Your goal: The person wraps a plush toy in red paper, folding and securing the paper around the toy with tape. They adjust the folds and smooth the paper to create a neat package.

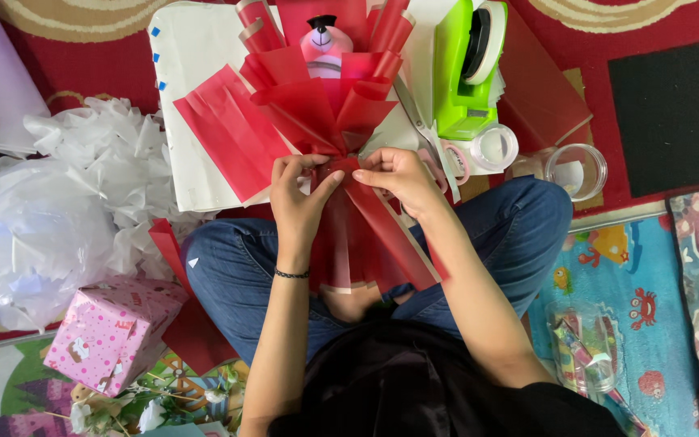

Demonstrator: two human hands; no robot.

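Note:
A bouquet-style wrap of red translucent paper [309, 101] fans out above my lap, with a pink toy bottle with a black cap [324, 42] in its middle. My left hand [299, 194] and my right hand [398, 180] meet at the gathered neck of the red wrap [341, 166] and pinch it from both sides. The lower part of the red paper [366, 243] hangs down between my knees. A black band sits on my left wrist.
A green tape dispenser [467, 69] and rolls of clear tape [495, 146] lie upper right, scissors [422, 133] beside them. White board [196, 97] underlies the wrap. Crumpled white tissue [66, 202] is left; a pink gift box [111, 332] lower left; a clear jar [578, 170] right.

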